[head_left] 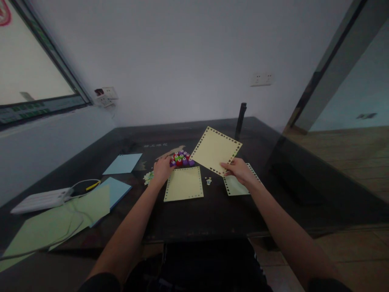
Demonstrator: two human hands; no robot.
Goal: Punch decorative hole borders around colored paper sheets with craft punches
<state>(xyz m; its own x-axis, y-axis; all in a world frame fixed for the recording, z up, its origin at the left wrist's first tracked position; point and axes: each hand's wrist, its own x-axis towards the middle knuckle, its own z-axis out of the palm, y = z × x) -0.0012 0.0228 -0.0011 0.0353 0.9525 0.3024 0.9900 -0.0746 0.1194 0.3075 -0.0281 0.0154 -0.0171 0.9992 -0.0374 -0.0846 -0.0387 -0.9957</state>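
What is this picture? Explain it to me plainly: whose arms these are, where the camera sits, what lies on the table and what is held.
There is no machine here. The two bare arms belong to a person who wears the camera on their head, so you look forward and down as they do. The right hand pinches a raised yellow sheet by its lower edge; its border is punched with small holes. The left hand rests at a cluster of coloured paper punches; whether its fingers grip one is not clear. On the dark table lie a flat yellow sheet with the same border, a pale green sheet under the right wrist, paper scraps, blue sheets, larger green sheets and a white device, perhaps a power strip, with a cable.
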